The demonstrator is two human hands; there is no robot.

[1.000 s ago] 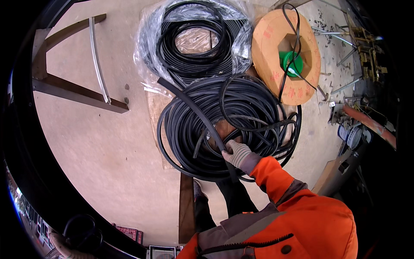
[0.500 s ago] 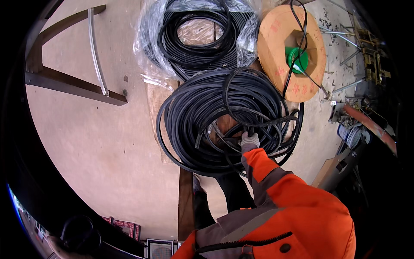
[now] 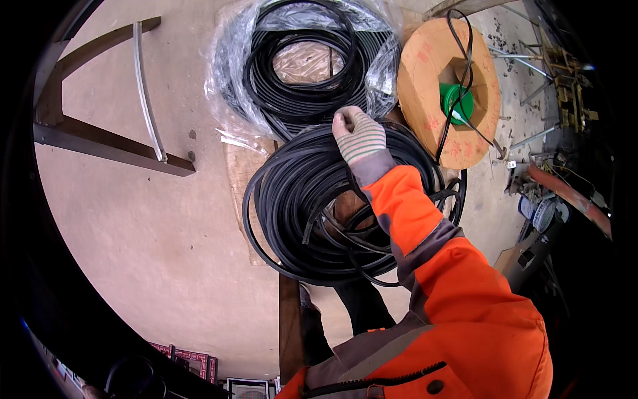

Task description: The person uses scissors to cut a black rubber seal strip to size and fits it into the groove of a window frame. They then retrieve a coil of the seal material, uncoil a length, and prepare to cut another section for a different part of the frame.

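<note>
My right hand [image 3: 359,136], in a striped knit work glove and an orange and grey sleeve, is raised over the far edge of the near coil of thick black cable [image 3: 286,193]. Its fingers are curled closed round a strand of that cable, mostly covered by the glove; a length emerges beside the wrist. The coil is loose, with a cut cable end and crossing loops around its open middle. Just beyond the knuckles lies a second black cable coil [image 3: 266,66], partly wrapped in clear plastic film [image 3: 229,86]. My left hand does not show.
At the far right sits an orange-brown reel [image 3: 419,86] with a green core [image 3: 455,100] and thin black cable. Dark metal beams [image 3: 113,143] lie left. A brown beam [image 3: 290,326] runs beside my legs. Cluttered tools and a rusty red pipe [image 3: 565,193] line the right.
My right hand has moved up and away from the middle of the near coil to its far edge. The upright cable loop there is now hidden behind my hand and forearm.
</note>
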